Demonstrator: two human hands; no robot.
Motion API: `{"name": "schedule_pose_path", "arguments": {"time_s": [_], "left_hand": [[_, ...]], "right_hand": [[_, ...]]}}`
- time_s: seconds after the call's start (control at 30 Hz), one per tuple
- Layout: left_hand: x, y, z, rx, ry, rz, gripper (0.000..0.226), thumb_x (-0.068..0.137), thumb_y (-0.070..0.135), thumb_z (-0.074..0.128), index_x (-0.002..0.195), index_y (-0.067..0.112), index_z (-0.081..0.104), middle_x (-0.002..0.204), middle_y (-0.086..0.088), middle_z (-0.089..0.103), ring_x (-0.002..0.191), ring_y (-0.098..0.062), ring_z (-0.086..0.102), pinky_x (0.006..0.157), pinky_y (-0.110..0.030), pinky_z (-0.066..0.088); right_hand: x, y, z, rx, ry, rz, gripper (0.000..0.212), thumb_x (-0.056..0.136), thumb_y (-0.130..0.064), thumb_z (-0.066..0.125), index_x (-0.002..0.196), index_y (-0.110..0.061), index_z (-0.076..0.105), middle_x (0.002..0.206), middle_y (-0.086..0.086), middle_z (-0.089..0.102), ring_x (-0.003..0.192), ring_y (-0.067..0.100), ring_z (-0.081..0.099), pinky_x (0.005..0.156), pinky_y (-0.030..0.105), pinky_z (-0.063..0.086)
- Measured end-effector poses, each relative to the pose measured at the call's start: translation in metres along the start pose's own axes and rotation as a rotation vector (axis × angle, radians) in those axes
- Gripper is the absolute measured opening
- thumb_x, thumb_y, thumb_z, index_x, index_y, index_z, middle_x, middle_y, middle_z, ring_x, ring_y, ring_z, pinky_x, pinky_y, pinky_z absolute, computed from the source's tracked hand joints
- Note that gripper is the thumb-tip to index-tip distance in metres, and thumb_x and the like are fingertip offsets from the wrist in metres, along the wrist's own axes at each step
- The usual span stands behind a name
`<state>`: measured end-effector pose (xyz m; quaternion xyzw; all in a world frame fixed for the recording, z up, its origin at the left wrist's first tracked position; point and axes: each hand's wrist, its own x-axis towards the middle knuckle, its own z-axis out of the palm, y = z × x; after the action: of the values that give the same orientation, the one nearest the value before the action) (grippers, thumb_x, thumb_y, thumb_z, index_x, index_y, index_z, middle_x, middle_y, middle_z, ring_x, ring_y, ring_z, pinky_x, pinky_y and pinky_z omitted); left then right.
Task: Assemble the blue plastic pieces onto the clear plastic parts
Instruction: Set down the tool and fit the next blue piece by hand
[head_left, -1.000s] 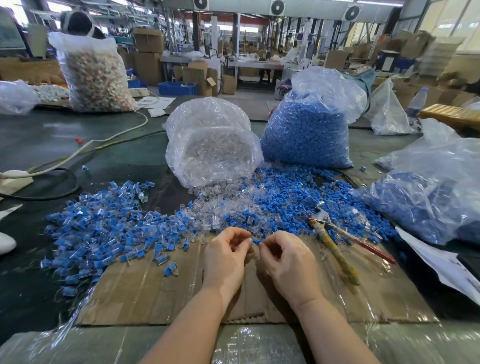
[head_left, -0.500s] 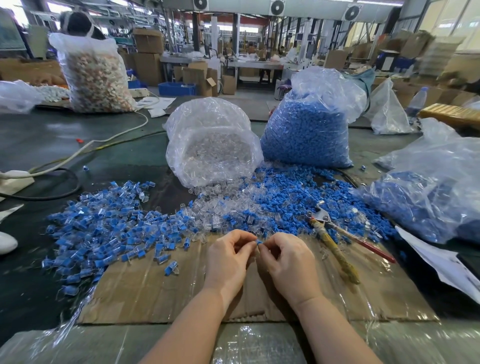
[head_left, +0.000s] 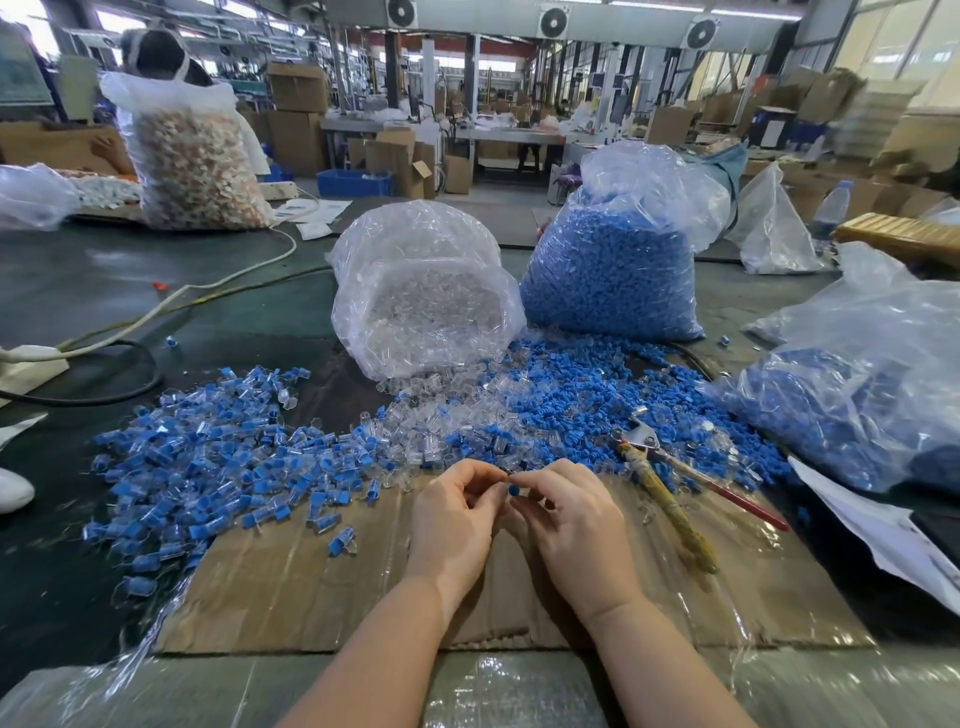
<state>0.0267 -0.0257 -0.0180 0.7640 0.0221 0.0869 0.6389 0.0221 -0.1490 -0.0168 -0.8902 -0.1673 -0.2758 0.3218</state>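
Note:
My two hands meet over the taped cardboard mat (head_left: 322, 587). My right hand (head_left: 576, 530) pinches a small blue plastic piece (head_left: 514, 489) at its fingertips. My left hand (head_left: 457, 519) has its fingers curled toward that piece and seems to pinch a clear part, which I can barely make out. Just beyond the hands lies a mixed heap of loose clear parts (head_left: 441, 410) and loose blue pieces (head_left: 587, 395). To the left spreads a pile of joined blue-and-clear parts (head_left: 208, 467).
An open bag of clear parts (head_left: 421, 306) and a bag of blue pieces (head_left: 613, 270) stand behind the heaps. Another bag of blue pieces (head_left: 862, 395) lies at the right. Pliers (head_left: 670, 483) rest on the mat's right side. Cables (head_left: 104, 364) cross the left of the table.
The hands have stayed together at the mat's far edge with only small finger movements. The blue piece now shows between the fingertips.

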Motion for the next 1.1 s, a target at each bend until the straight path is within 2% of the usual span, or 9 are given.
{"name": "schedule_pose_path", "arguments": {"time_s": [0.13, 0.27, 0.37, 0.43, 0.5, 0.6, 0.7, 0.93, 1.1], "left_hand": [[0.001, 0.000, 0.000, 0.038, 0.010, 0.013, 0.016, 0.081, 0.007, 0.068, 0.077, 0.021, 0.066, 0.071, 0.004, 0.068, 0.062, 0.002, 0.061, 0.060, -0.010, 0.047], [0.001, 0.000, 0.000, 0.055, 0.016, -0.003, 0.018, 0.081, 0.007, 0.069, 0.076, 0.023, 0.065, 0.073, 0.005, 0.067, 0.069, -0.005, 0.063, 0.062, -0.012, 0.049], [0.000, 0.001, 0.000, 0.016, 0.011, -0.037, 0.017, 0.081, 0.005, 0.068, 0.077, 0.021, 0.065, 0.074, 0.000, 0.069, 0.073, -0.014, 0.068, 0.069, -0.023, 0.055], [-0.001, 0.001, 0.000, 0.028, 0.011, -0.040, 0.016, 0.082, 0.006, 0.067, 0.078, 0.021, 0.065, 0.074, 0.000, 0.070, 0.072, -0.013, 0.068, 0.067, -0.022, 0.055], [-0.001, 0.001, -0.001, 0.023, 0.005, -0.044, 0.014, 0.082, 0.005, 0.066, 0.080, 0.020, 0.065, 0.074, -0.002, 0.070, 0.070, -0.013, 0.068, 0.065, -0.021, 0.055], [-0.001, 0.001, -0.001, 0.044, 0.003, -0.026, 0.013, 0.083, 0.005, 0.066, 0.080, 0.019, 0.065, 0.075, -0.004, 0.069, 0.071, -0.016, 0.067, 0.064, -0.022, 0.054], [-0.001, 0.002, 0.000, 0.063, 0.004, -0.014, 0.013, 0.083, 0.006, 0.066, 0.080, 0.019, 0.065, 0.076, -0.004, 0.069, 0.073, -0.017, 0.066, 0.067, -0.024, 0.055], [-0.002, 0.003, -0.001, 0.044, 0.001, -0.018, 0.012, 0.083, 0.005, 0.065, 0.081, 0.018, 0.065, 0.076, -0.004, 0.069, 0.072, -0.015, 0.066, 0.064, -0.020, 0.054], [-0.002, 0.004, -0.002, 0.041, -0.005, -0.018, 0.014, 0.083, 0.005, 0.065, 0.081, 0.019, 0.064, 0.076, -0.003, 0.069, 0.071, -0.014, 0.066, 0.061, -0.017, 0.052]], "right_hand": [[0.000, 0.000, 0.000, -0.017, -0.006, -0.017, 0.016, 0.077, -0.027, 0.073, 0.087, -0.015, 0.071, 0.075, -0.003, 0.060, 0.072, 0.019, 0.058, 0.065, 0.033, 0.049], [0.000, 0.001, -0.002, -0.034, 0.027, 0.001, 0.019, 0.075, -0.015, 0.076, 0.092, -0.012, 0.070, 0.082, -0.002, 0.062, 0.080, 0.018, 0.058, 0.075, 0.032, 0.047], [0.006, 0.007, -0.013, -0.119, 0.110, 0.103, 0.022, 0.078, -0.015, 0.073, 0.099, -0.010, 0.068, 0.091, 0.000, 0.063, 0.087, 0.017, 0.056, 0.083, 0.031, 0.042], [0.012, 0.016, -0.026, -0.204, 0.148, 0.213, 0.027, 0.081, -0.017, 0.070, 0.107, -0.009, 0.065, 0.101, 0.004, 0.063, 0.094, 0.019, 0.056, 0.087, 0.032, 0.039], [0.018, 0.027, -0.041, -0.374, 0.088, 0.364, 0.037, 0.087, -0.028, 0.061, 0.120, -0.012, 0.057, 0.116, 0.007, 0.058, 0.107, 0.022, 0.051, 0.093, 0.035, 0.037], [0.022, 0.048, -0.063, -0.697, -0.145, 0.690, 0.063, 0.090, -0.056, 0.040, 0.139, -0.018, 0.032, 0.137, 0.014, 0.042, 0.125, 0.030, 0.038, 0.104, 0.047, 0.029], [0.022, 0.063, -0.073, -0.742, -0.340, 0.882, 0.082, 0.084, -0.073, 0.024, 0.147, -0.021, 0.014, 0.147, 0.016, 0.029, 0.134, 0.034, 0.027, 0.108, 0.057, 0.016], [0.015, 0.063, -0.070, -0.707, -0.431, 0.888, 0.092, 0.077, -0.081, 0.020, 0.147, -0.023, 0.015, 0.152, 0.011, 0.021, 0.137, 0.032, 0.021, 0.105, 0.056, 0.021], [0.018, 0.059, -0.066, -0.724, -0.448, 0.872, 0.077, 0.082, -0.063, 0.035, 0.145, -0.021, 0.020, 0.150, 0.012, 0.024, 0.136, 0.033, 0.022, 0.107, 0.060, 0.016]]}}
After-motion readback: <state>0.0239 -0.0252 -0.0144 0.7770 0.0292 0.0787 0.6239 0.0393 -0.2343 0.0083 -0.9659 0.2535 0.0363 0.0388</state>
